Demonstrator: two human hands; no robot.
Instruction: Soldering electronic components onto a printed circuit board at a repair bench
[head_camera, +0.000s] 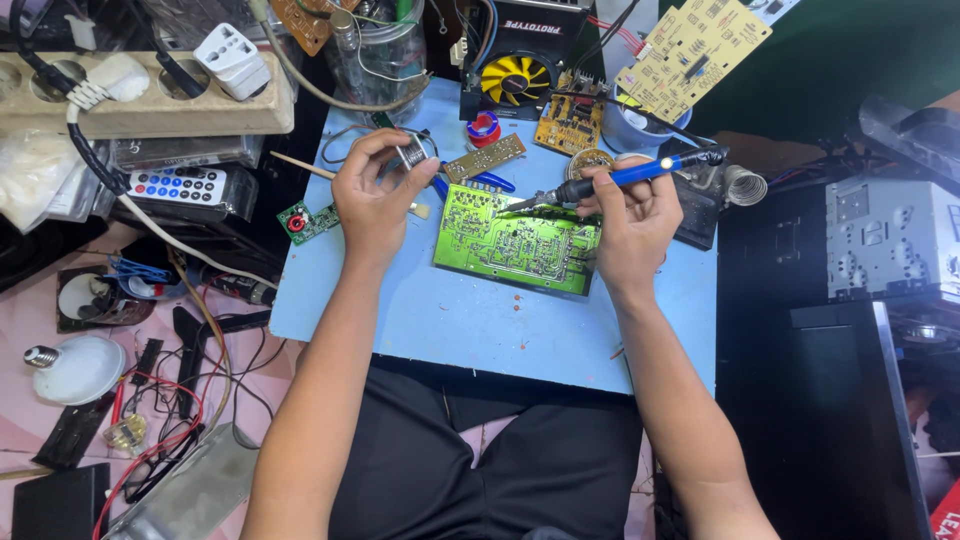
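A green circuit board (515, 243) lies solder side up on a light blue work board (470, 320) over my lap. My right hand (630, 225) grips a blue-handled soldering iron (610, 180), its tip pointing left over the board's upper edge. My left hand (375, 195) holds a small spool of solder wire (410, 153) up beside the board's left end. The two hands are apart, one at each end of the green board.
A beige power strip (140, 100) with plugs, a remote control (180, 185), a small green board (308, 222), a yellow fan (515, 78), more circuit boards (690, 50) and a solder stand (740, 185) ring the work board. A bulb (75, 368) and wires lie lower left.
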